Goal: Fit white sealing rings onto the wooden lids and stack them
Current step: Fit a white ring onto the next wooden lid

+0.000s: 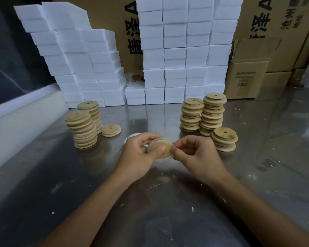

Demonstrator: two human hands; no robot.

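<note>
Pale wood, round and flat: a lid is held above the middle of the scuffed, shiny metal tabletop, the left hand curled around it with the thumb across its face. A soft white sealing ring circles its edge, pinched by the right hand. More white rings lie half-hidden behind the left hand. Ringed lids stack at the left beside a single lid; bare lids stack at the right. White foam blocks and cardboard boxes wall the back.
</note>
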